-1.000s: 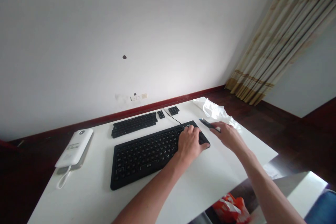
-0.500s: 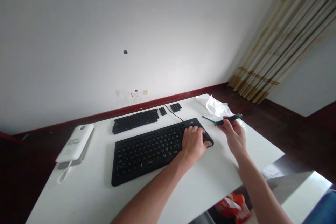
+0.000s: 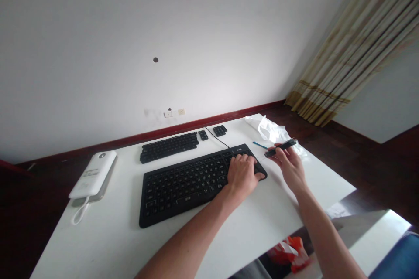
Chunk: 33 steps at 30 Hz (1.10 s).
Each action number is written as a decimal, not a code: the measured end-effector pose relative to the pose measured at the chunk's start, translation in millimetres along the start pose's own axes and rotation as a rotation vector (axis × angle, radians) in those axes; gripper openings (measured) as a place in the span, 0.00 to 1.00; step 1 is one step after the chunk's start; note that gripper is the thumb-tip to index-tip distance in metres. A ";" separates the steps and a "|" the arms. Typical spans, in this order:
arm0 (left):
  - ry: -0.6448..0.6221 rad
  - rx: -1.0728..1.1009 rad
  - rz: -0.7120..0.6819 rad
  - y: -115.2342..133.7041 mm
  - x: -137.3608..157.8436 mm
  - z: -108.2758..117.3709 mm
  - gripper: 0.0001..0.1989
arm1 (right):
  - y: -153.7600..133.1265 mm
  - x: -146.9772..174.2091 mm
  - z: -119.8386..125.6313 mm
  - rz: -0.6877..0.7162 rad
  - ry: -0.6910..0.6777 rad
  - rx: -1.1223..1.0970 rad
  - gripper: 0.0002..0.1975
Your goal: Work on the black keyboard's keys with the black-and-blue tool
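Observation:
A black wired keyboard (image 3: 183, 187), its keycaps off over most of the board, lies on the white table. My left hand (image 3: 242, 172) rests flat on its right end, thumb apart from the fingers. Just right of the keyboard, my right hand (image 3: 290, 163) is closed around a slim dark tool (image 3: 282, 147) held above the table. Thin wires stick out of the tool's left end, like those of a keycap puller. Behind the keyboard sit a large block of black keycaps (image 3: 170, 146), a small group (image 3: 203, 135) and another group (image 3: 219, 130).
A white power bank (image 3: 93, 175) with a looped strap lies at the table's left. White crumpled plastic (image 3: 270, 128) and a thin blue stick (image 3: 260, 145) lie at the back right. Below the front edge is a red and white bag (image 3: 290, 253). A wall stands behind the table (image 3: 108, 244).
My right hand has tilted the dark tool and shifted it slightly left, nearer the keyboard. My left hand stays on the keyboard. The view has shifted slightly.

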State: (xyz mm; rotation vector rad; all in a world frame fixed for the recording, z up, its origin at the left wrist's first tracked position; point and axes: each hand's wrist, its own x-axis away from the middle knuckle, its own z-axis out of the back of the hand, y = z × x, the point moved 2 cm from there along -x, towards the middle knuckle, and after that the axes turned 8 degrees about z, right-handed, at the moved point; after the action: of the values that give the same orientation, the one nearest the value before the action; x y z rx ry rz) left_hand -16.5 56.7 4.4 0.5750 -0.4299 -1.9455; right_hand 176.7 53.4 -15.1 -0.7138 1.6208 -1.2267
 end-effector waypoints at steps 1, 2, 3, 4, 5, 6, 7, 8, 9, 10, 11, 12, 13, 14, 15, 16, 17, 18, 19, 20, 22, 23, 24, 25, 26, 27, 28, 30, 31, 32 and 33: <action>0.002 -0.001 0.001 0.1 -0.1 0.2 0.21 | -0.9 0.5 -0.4 -0.020 -0.013 -0.006 0.20; 0.001 -0.002 0.002 0.2 -0.3 0.3 0.21 | -1.3 0.9 -0.8 -0.039 -0.027 -0.012 0.20; -0.002 -0.003 0.003 0.2 -0.4 0.4 0.21 | -1.4 1.5 -1.2 -0.053 -0.037 -0.016 0.20; -0.006 -0.003 0.004 0.2 -0.6 0.5 0.20 | -1.1 2.0 -1.5 -0.064 -0.044 -0.021 0.20; -0.011 -0.004 0.005 0.3 -0.7 0.6 0.20 | -0.3 2.5 -2.0 -0.076 -0.053 -0.026 0.20; -0.015 -0.004 0.005 0.4 -0.7 0.8 0.20 | 0.8 3.2 -2.9 -0.093 -0.071 -0.028 0.21; -0.017 -0.005 0.005 0.5 -0.5 1.1 0.19 | 1.9 3.9 -4.2 -0.116 -0.101 -0.025 0.22; -0.018 -0.007 0.004 0.7 -0.3 1.5 0.19 | 2.8 4.7 -5.9 -0.136 -0.138 -0.017 0.23; -0.017 -0.011 0.002 0.9 0.0 2.1 0.19 | 3.1 5.5 -7.7 -0.147 -0.179 -0.004 0.24; -0.017 -0.016 0.000 1.2 0.4 2.9 0.19 | 2.6 6.2 -9.4 -0.149 -0.217 0.014 0.25; -0.017 -0.022 -0.002 1.5 0.8 3.8 0.19 | 1.4 6.8 -10.9 -0.139 -0.251 0.037 0.26; -0.016 -0.029 -0.005 1.8 1.1 4.8 0.19 | -0.5 7.3 -11.9 -0.122 -0.277 0.059 0.26; -0.015 -0.035 -0.009 2.1 1.4 5.9 0.19 | -2.9 7.6 -12.6 -0.101 -0.299 0.080 0.26; -0.011 -0.038 -0.012 2.2 1.7 7.1 0.19 | -5.6 7.8 -12.9 -0.079 -0.320 0.101 0.26; -0.003 -0.036 -0.010 2.1 1.8 8.3 0.20 | -8.5 8.0 -12.8 -0.056 -0.341 0.125 0.25; 0.009 -0.031 -0.005 1.8 1.8 9.5 0.20 | -11.5 8.0 -12.4 -0.029 -0.361 0.156 0.24; 0.023 -0.023 0.003 1.3 1.7 10.5 0.21 | -14.5 8.1 -12.0 0.000 -0.384 0.195 0.23; 0.035 -0.016 0.015 0.6 1.6 11.4 0.22 | -17.4 8.2 -11.6 0.027 -0.415 0.240 0.21; 0.043 -0.010 0.025 -0.2 1.4 12.0 0.23 | -20.3 8.2 -11.4 0.050 -0.451 0.285 0.20; 0.045 -0.007 0.031 -0.9 1.3 12.4 0.24 | -22.9 8.2 -11.3 0.069 -0.489 0.328 0.19; 0.034 -0.011 0.031 -1.9 1.3 12.5 0.24 | -27.8 7.6 -11.2 0.093 -0.555 0.393 0.19; 0.028 -0.014 0.028 -2.2 1.5 12.5 0.25 | -29.9 6.9 -11.0 0.100 -0.579 0.415 0.18; 0.026 -0.015 0.023 -2.4 1.7 12.5 0.24 | -31.8 5.9 -10.7 0.107 -0.596 0.434 0.18; 0.028 -0.014 0.019 -2.4 2.0 12.7 0.24 | -33.3 4.8 -10.1 0.111 -0.612 0.452 0.18; 0.030 -0.011 0.015 -2.5 2.3 12.8 0.23 | -34.4 3.5 -9.4 0.113 -0.630 0.464 0.17; 0.031 -0.008 0.012 -2.5 2.5 12.8 0.22 | -34.9 2.1 -8.4 0.112 -0.650 0.466 0.17; 0.029 -0.007 0.011 -2.5 2.7 12.8 0.21 | -34.7 0.7 -7.3 0.107 -0.669 0.456 0.17; 0.014 -0.012 0.013 -2.6 2.8 12.4 0.19 | -32.7 -2.7 -4.2 0.082 -0.696 0.397 0.18; 0.006 -0.016 0.014 -2.7 2.7 12.1 0.18 | -30.8 -4.7 -2.5 0.063 -0.706 0.356 0.19; 0.000 -0.018 0.014 -2.9 2.6 11.9 0.17 | -28.7 -6.8 -0.7 0.046 -0.712 0.314 0.20; -0.002 -0.019 0.013 -3.0 2.3 11.7 0.17 | -26.5 -9.1 1.0 0.032 -0.716 0.278 0.21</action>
State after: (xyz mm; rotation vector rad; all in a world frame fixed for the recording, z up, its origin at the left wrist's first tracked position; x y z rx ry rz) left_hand -26.3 56.4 11.9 0.5571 -0.4156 -1.9357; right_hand 178.7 52.1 12.8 -0.8210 0.8526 -0.9854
